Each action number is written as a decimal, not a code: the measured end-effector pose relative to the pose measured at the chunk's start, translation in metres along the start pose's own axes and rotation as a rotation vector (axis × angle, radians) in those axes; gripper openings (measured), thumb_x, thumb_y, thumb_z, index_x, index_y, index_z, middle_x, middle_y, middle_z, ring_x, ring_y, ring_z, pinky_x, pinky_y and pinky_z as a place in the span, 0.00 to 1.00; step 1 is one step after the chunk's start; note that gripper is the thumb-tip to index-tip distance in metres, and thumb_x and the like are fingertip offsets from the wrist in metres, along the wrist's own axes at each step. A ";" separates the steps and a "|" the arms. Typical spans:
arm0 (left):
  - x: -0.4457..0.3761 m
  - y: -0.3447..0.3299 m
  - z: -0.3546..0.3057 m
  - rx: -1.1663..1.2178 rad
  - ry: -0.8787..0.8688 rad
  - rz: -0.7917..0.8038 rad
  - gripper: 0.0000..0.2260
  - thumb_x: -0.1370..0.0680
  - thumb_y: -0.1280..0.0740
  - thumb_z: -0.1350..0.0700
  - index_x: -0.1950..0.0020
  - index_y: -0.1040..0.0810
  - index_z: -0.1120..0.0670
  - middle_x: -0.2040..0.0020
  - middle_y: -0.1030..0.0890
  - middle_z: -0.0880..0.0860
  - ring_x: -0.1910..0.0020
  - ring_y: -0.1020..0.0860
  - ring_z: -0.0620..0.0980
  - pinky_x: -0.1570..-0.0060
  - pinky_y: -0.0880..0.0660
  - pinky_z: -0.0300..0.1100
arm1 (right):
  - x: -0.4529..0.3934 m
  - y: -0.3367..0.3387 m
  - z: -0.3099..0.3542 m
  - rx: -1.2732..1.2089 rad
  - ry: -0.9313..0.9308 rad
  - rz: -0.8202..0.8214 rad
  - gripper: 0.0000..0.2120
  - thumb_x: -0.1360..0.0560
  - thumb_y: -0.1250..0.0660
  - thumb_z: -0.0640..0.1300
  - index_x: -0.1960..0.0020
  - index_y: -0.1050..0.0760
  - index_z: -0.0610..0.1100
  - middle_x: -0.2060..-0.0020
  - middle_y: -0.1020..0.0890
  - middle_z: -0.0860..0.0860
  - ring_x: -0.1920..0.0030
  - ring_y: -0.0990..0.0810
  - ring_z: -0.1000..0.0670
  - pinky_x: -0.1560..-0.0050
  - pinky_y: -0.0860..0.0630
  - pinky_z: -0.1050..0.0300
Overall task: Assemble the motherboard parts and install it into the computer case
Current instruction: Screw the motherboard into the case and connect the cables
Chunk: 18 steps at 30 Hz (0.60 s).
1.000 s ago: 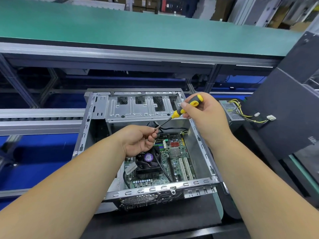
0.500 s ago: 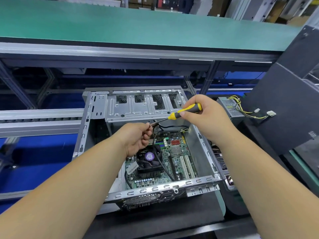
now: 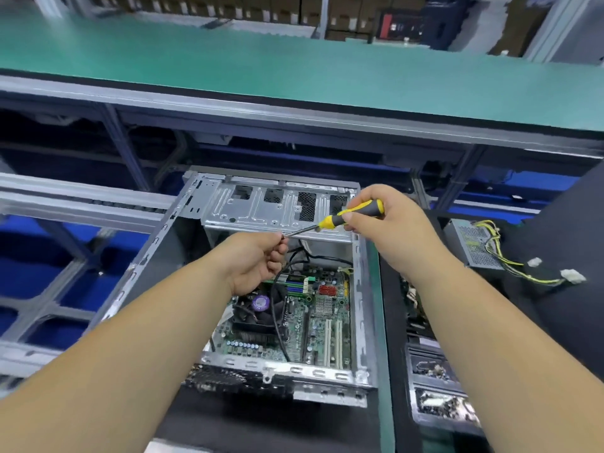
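1. I take the computer case (image 3: pixel 157 253) as my landmark: it lies open-side up on the bench, its left wall a grey panel, its far end a perforated metal drive bracket (image 3: pixel 271 207).
2. Above the case's middle, my left hand (image 3: pixel 258 259) has its fingers curled and pinched round the tip of the screwdriver's metal shaft (whether a screw sits at the tip, I cannot tell).
3. Inside the case, on its floor, lies the motherboard (image 3: pixel 310 318), green, with white slots toward the near right.
4. Also inside, on the board's left part, sits the CPU cooler (image 3: pixel 258 315) with a purple round label, and a black cable (image 3: pixel 277 302) loops over it from the far end of the case.
5. Over the far right corner of the case, the screwdriver (image 3: pixel 343 217) lies nearly level, yellow-and-black handle to the right, shaft pointing left.
6. My right hand (image 3: pixel 392 223) grips that handle, fingers wrapped round it.
7. Right of the case stands a power supply (image 3: pixel 474 246), grey, with yellow and black wires ending in white plugs.
8. Near right of the case, small parts trays (image 3: pixel 438 403) hold loose bits (too blurred to name).
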<state>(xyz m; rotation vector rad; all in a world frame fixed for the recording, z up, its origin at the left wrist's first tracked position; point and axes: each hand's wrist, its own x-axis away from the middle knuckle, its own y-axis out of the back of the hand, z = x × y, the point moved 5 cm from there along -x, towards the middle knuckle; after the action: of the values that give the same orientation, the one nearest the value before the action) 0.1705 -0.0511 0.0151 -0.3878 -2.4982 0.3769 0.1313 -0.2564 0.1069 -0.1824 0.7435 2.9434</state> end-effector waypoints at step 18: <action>0.000 0.006 0.003 -0.630 -0.123 -0.066 0.13 0.17 0.43 0.58 0.51 0.19 0.57 0.63 0.20 0.49 0.69 0.27 0.40 0.66 0.30 0.32 | -0.020 0.003 -0.005 0.065 -0.064 0.157 0.06 0.25 0.28 0.49 0.56 0.22 0.48 0.65 0.15 0.52 0.65 0.16 0.52 0.54 0.18 0.43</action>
<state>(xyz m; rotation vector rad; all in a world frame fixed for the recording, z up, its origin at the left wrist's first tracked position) 0.1700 -0.0465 0.0102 -0.5324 -2.6985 -0.4429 0.1516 -0.2624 0.1070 -0.0247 0.8818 3.0487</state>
